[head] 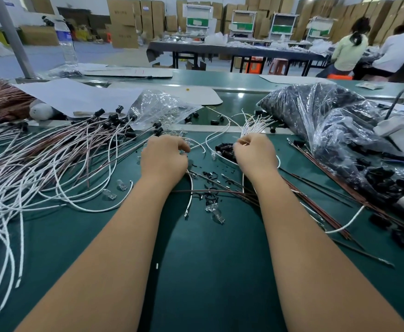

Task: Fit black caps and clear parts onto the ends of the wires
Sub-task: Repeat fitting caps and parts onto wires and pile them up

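My left hand (164, 156) lies on the green mat with its fingers curled down over a white wire (197, 146); whether it grips the wire is hidden. My right hand (255, 153) has curled fingers that pinch something small near a little pile of black caps (225, 148); the pinched thing is too small to name. Clear parts (216, 212) lie loose between my forearms, and more clear parts (122, 184) lie to the left. A heap of white and brown wires (52, 164), several with black caps fitted, spreads across the left.
A clear bag of clear parts (158, 109) lies behind my left hand. A big plastic bag of black caps (339, 130) fills the right. Brown wires (327, 188) run under my right forearm. White paper (76, 94) and a water bottle (65, 41) stand far left.
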The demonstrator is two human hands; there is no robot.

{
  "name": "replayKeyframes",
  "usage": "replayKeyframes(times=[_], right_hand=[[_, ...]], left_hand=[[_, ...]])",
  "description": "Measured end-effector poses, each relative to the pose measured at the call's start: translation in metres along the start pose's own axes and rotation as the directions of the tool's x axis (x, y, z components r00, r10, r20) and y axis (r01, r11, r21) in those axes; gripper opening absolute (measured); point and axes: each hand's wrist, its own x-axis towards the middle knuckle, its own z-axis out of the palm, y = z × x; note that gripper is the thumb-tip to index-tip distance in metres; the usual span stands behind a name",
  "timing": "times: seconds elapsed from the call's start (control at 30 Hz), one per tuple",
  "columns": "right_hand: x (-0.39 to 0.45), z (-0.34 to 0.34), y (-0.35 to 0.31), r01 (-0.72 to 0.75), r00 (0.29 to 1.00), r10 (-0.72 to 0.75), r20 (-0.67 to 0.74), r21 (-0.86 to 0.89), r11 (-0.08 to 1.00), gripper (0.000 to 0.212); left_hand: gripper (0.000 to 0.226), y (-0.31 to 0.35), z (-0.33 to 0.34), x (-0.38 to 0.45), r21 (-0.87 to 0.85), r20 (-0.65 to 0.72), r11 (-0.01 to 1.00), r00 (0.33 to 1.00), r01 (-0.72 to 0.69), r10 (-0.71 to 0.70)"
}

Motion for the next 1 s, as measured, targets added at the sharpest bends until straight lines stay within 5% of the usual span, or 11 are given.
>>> replayKeyframes(times=[0.1, 0.23, 0.37, 0.53, 0.67, 0.8, 0.87, 1.0], right_hand=[[-0.003, 0.004, -0.002, 0.095, 0.99, -0.078, 0.12, -0.137, 0.986, 0.019], [-0.005, 0.005, -0.002, 0.132, 0.987, -0.116, 0.108, -0.156, 0.979, 0.018], [-0.005, 0.004, -0.005, 0.125, 0.989, -0.136, 0.061, 0.162, 0.979, 0.011], [-0.014, 0.005, -0.02, 0.116, 0.955, -0.242, 0.173, 0.533, 0.838, 0.013], [-0.019, 0.008, -0.025, 0.06, 0.924, -0.267, 0.275, 0.583, 0.81, 0.008], [-0.018, 0.002, -0.024, -0.091, 0.956, -0.106, 0.275, 0.619, 0.78, 0.022], [-0.016, 0.0, -0.02, -0.047, 0.976, -0.072, 0.205, 0.522, 0.852, 0.024], [-0.017, 0.005, -0.018, 0.214, 0.971, -0.207, 0.116, -0.052, 0.975, 0.02]], left_hand=[[0.025, 0.0, -0.001, 0.001, -0.009, -0.027, 1.0, 0.999, 0.019, -0.019], [0.024, 0.003, -0.003, -0.001, -0.06, -0.017, 0.998, 1.0, 0.006, -0.007], [0.022, 0.005, -0.003, -0.002, -0.125, -0.059, 0.989, 0.996, -0.076, 0.069], [0.031, 0.016, -0.004, -0.005, -0.512, 0.017, 0.85, 0.988, -0.121, 0.151], [0.023, 0.015, -0.004, -0.004, -0.609, 0.016, 0.787, 0.991, -0.095, 0.133], [0.016, 0.007, -0.005, 0.0, -0.594, -0.02, 0.804, 1.0, -0.003, -0.011], [0.016, 0.003, -0.006, 0.003, -0.632, -0.064, 0.775, 0.995, 0.021, -0.079], [0.008, -0.002, -0.007, 0.005, -0.661, -0.128, 0.751, 0.985, 0.005, -0.119]])
